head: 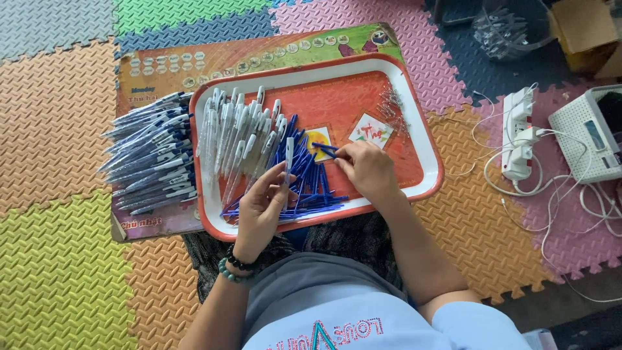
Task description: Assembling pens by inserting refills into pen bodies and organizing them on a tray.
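Note:
My left hand (259,207) holds a white pen barrel (288,159) upright over the red tray (427,162). My right hand (368,167) pinches a blue pen part (326,149) at the tray's middle. Between the hands lies a heap of blue pen parts (311,188). White pen barrels (243,133) fill the tray's left half. A pile of small metal springs (391,107) lies at the tray's far right.
Assembled white-and-blue pens (152,152) are stacked left of the tray on an orange board (155,71). A white power strip (518,133) with cables, a white device (586,133), a clear bag (508,29) and a cardboard box (583,29) sit at right on foam mats.

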